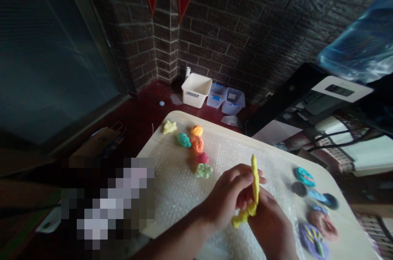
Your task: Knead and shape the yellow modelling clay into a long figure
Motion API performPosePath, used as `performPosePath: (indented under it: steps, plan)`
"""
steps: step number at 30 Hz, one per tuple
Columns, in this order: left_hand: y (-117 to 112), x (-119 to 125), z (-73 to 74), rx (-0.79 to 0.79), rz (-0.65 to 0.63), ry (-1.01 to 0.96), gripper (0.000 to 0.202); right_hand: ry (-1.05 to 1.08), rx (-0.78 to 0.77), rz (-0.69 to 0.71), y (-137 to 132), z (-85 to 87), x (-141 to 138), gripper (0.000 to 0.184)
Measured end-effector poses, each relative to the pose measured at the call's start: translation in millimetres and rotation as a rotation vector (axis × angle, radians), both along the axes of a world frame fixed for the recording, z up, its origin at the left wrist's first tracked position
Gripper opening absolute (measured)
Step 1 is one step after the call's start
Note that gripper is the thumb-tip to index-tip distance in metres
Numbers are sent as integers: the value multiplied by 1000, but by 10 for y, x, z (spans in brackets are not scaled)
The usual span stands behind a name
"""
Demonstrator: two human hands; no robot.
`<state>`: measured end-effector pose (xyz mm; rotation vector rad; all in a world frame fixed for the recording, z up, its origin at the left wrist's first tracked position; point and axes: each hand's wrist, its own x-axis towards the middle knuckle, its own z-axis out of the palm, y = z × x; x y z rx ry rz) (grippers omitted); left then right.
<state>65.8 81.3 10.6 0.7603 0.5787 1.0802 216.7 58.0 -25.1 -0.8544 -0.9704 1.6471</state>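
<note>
A long, thin strip of yellow modelling clay (255, 186) stands nearly upright between my hands, its lower end bent to the left and lumpy. My left hand (225, 194) pinches it from the left with curled fingers. From the right, my right hand (273, 221) closes around its lower part; some of those fingers are hidden. Beyond my hands, on bubble wrap (172, 186), lie a pale green clay flower (204, 170), a dark pink lump (202, 158), an orange lump (197, 144), a yellow-orange lump (197, 130), a teal lump (184, 140) and a pale yellow lump (169, 127).
At the table's (344, 227) right side lie a teal clay disc (305, 176), a dumbbell-shaped piece (316, 195), a pinkish piece (325, 225) and a purple disc (313, 240). A white bin (196, 92) and clear boxes (233, 101) stand on the floor by the brick wall.
</note>
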Motion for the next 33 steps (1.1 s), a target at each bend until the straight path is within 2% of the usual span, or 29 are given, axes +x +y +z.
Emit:
performPosePath:
  steps: [2, 5, 10, 14, 20, 27, 33]
  plan:
    - [11, 8, 14, -2, -52, 27, 36, 91, -24, -2, -17, -15, -22, 34]
    - [26, 2, 15, -72, -46, 65, 25, 75, -41, 45, -61, -39, -57, 39]
    - [33, -19, -50, -95, 105, 104, 32, -74, -18, 13, -78, -40, -121, 38]
    - [40, -26, -80, -107, 253, 139, 31, -296, 24, 10, -60, 56, -184, 29]
    - [25, -5, -107, -101, 366, 172, 30, -367, 60, 0, -101, 163, -185, 36]
    - [-26, -19, -126, -64, 406, 217, 30, -407, 28, -40, -181, 166, -145, 38]
    - [-83, -65, -59, -26, 250, 224, 20, -380, 9, -75, -240, 189, -140, 37]
